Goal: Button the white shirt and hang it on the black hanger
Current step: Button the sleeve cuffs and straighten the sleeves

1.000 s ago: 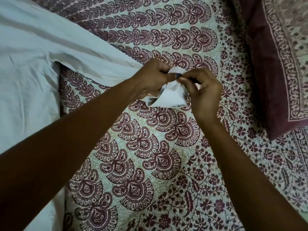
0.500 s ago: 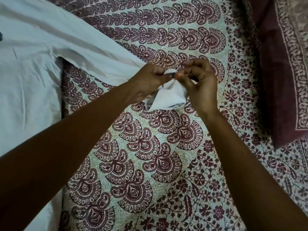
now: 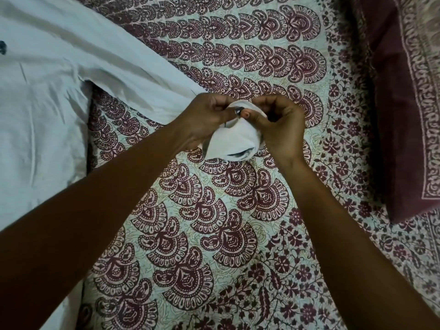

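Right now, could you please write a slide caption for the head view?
Left hand and right hand pinch the white shirt's cuff at its dark button, over a maroon-printed bedsheet.

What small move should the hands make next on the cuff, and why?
Probably push the dark button through its hole: both the left hand and right hand pinch the sleeve cuff, and the button sits between the thumbs, apparently unfastened.

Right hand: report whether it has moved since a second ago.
Yes, slightly. The right hand, pinching the shirt cuff, has gone up-frame and left against the bedspread: it was below the paisley row's end, now beside it.
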